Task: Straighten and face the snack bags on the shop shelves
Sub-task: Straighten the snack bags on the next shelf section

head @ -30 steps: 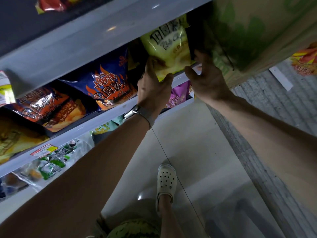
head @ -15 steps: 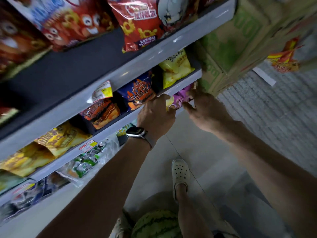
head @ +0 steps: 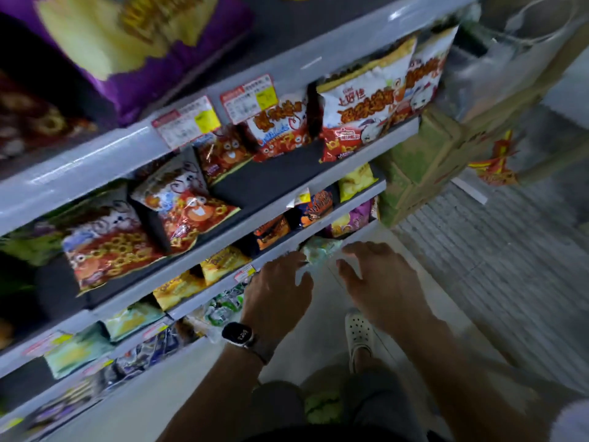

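Note:
Grey shop shelves (head: pixel 105 154) run from lower left to upper right, stacked with snack bags. Red and white ring-snack bags (head: pixel 360 113) fill the upper tier, and a red bag (head: pixel 188 212) leans askew below them. Orange and blue bags (head: pixel 315 204), a yellow bag (head: pixel 355 181) and a purple bag (head: pixel 353 220) sit on lower tiers. My left hand (head: pixel 277 288), with a watch on its wrist, hovers by a low shelf edge with relaxed fingers. Beside it my right hand (head: pixel 379 275) spreads open. A pale green bag (head: pixel 318 250) lies between them; neither hand holds anything.
Green cardboard boxes (head: pixel 424 167) stand stacked at the shelves' right end, with a clear plastic bag (head: pixel 510 55) above them. A red packet (head: pixel 497 167) lies on the grey floor beyond. A white clog (head: pixel 358 333) on the person's foot is under my hands.
Both hands came away from the yellow bag on its shelf and dropped to a lower tier. The view tilted up, so more upper shelves show.

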`<state>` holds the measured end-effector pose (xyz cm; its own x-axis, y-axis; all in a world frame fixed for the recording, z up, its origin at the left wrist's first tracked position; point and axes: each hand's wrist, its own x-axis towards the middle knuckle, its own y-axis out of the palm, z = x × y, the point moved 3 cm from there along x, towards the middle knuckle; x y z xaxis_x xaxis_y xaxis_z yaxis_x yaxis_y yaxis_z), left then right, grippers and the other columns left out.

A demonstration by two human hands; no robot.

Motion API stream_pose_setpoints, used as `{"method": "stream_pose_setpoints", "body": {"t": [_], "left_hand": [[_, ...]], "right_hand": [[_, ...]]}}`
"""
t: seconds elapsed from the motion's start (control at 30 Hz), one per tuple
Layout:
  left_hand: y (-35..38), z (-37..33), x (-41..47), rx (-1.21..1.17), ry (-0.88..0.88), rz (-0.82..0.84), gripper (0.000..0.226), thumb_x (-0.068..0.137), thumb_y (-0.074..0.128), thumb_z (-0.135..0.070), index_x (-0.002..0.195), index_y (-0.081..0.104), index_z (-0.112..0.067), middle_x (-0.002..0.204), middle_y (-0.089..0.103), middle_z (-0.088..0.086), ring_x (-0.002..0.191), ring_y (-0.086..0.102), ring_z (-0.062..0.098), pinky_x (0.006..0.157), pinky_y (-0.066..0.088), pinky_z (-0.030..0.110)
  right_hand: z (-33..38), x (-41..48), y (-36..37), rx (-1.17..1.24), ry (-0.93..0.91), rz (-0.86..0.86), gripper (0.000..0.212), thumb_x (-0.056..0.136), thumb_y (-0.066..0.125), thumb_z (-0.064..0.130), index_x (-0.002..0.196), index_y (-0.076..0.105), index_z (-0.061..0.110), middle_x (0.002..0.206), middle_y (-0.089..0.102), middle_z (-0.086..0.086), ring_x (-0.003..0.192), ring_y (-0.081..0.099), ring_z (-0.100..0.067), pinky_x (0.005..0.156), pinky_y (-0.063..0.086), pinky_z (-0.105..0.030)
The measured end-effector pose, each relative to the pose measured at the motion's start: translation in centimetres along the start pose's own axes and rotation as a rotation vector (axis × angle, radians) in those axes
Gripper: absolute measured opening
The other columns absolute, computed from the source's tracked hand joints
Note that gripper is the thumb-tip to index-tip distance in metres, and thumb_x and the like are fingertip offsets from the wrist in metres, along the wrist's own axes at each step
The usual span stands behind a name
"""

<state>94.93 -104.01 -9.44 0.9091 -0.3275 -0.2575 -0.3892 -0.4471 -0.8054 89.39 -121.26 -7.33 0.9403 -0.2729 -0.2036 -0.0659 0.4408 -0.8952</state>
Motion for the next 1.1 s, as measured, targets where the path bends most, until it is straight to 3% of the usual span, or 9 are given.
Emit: {"method": "stream_pose_setpoints", "body": {"t": [0.1, 0.23, 0.37, 0.67, 0.8, 1.1], "left_hand": [[-2.8, 1.6, -4.0, -0.003, -0.027, -0.006, 0.03, 0.105, 0.053, -0.04, 0.133, 0.063, -0.04, 0.123, 0.072, -0.003, 0.106, 0.069, 0.027, 0.078, 0.055, 0.036], [-5.8, 3.7, -8.6, 0.003, -0.129, -0.021, 0.039, 0.103, 0.055, -0.043, 0.142, 0.059, -0.038, 0.132, 0.069, -0.007, 0.118, 0.067, 0.023, 0.091, 0.056, 0.037], [-7.5, 5.2, -11.5, -0.028, -0.243, -0.043, 0.04, 0.101, 0.057, -0.043, 0.141, 0.06, -0.037, 0.133, 0.071, -0.01, 0.119, 0.068, 0.021, 0.097, 0.057, 0.04], [-9.3, 6.0, -12.2, 0.057, -0.555, -0.195, 0.039, 0.102, 0.056, -0.04, 0.141, 0.06, -0.035, 0.13, 0.073, -0.002, 0.116, 0.069, 0.026, 0.09, 0.054, 0.037], [-9.3, 5.4, -12.5, 0.029, -0.667, -0.244, 0.04, 0.101, 0.057, -0.036, 0.141, 0.059, -0.032, 0.129, 0.073, 0.0, 0.114, 0.07, 0.03, 0.093, 0.055, 0.04], [-9.9, 9.8, -11.9, -0.012, -0.729, -0.279, 0.037, 0.099, 0.058, -0.033, 0.136, 0.062, -0.028, 0.127, 0.074, 0.004, 0.109, 0.07, 0.035, 0.085, 0.055, 0.04]], "right_hand": [[3.4, -3.6, -1.0, 0.011, 0.009, -0.001, 0.038, 0.103, 0.053, 0.042, 0.138, 0.06, 0.027, 0.132, 0.064, -0.002, 0.126, 0.055, -0.023, 0.103, 0.046, -0.038], [6.2, -7.1, -1.2, 0.026, 0.02, 0.042, 0.042, 0.104, 0.052, 0.043, 0.143, 0.058, 0.027, 0.14, 0.06, 0.001, 0.133, 0.05, -0.019, 0.107, 0.041, -0.036], [8.2, -8.2, -0.2, 0.028, 0.003, 0.122, 0.042, 0.105, 0.05, 0.043, 0.143, 0.058, 0.028, 0.142, 0.06, 0.003, 0.135, 0.047, -0.018, 0.11, 0.04, -0.036], [13.3, -3.1, 1.2, -0.096, -0.446, 0.256, 0.042, 0.099, 0.052, 0.049, 0.134, 0.062, 0.028, 0.126, 0.067, 0.005, 0.119, 0.06, -0.019, 0.097, 0.047, -0.035], [14.5, -0.8, 1.4, -0.153, -0.606, 0.259, 0.041, 0.096, 0.047, 0.05, 0.121, 0.065, 0.023, 0.111, 0.071, 0.003, 0.105, 0.063, -0.023, 0.085, 0.05, -0.037], [17.9, 2.0, 4.7, -0.084, -0.603, 0.234, 0.04, 0.096, 0.06, 0.042, 0.129, 0.059, 0.019, 0.123, 0.066, -0.002, 0.116, 0.058, -0.027, 0.093, 0.051, -0.043]]}}
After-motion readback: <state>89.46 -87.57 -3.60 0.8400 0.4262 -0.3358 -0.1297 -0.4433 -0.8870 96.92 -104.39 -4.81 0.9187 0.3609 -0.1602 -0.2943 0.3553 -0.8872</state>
